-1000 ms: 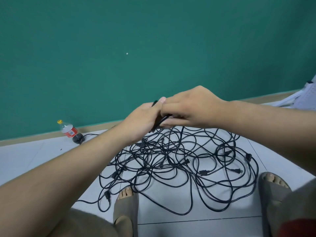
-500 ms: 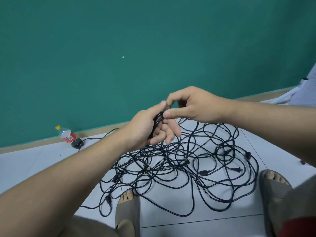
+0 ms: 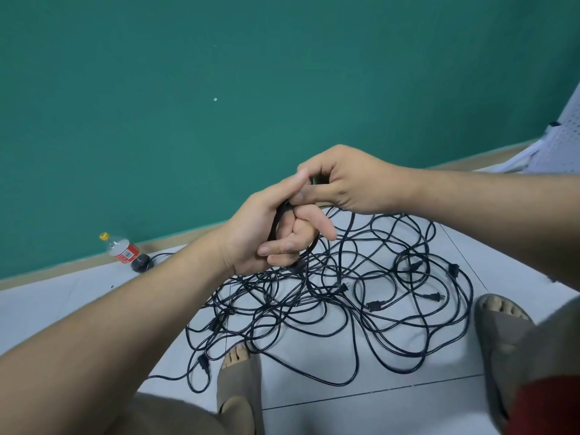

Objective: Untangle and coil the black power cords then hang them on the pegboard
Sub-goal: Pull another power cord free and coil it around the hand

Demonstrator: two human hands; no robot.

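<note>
Most of the black power cords [image 3: 361, 309] lay in one tangle on the floor [image 3: 314, 412], unsorted, so the job looked barely begun. Beyond the tangle to the right, only an edge of the white pegboard [image 3: 565, 142] showed, with nothing hung on it. Above the tangle the left hand [image 3: 251, 243] clasped a small coil [image 3: 277, 224] in curled fingers; the right hand [image 3: 348, 180] pinched its top loop.

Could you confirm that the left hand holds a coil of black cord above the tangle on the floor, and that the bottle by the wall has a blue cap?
Not quite: the head view shows the bottle with a yellow cap, not blue. The rest stands: the left hand holds a coil of black cord above the tangle on the floor.
</note>
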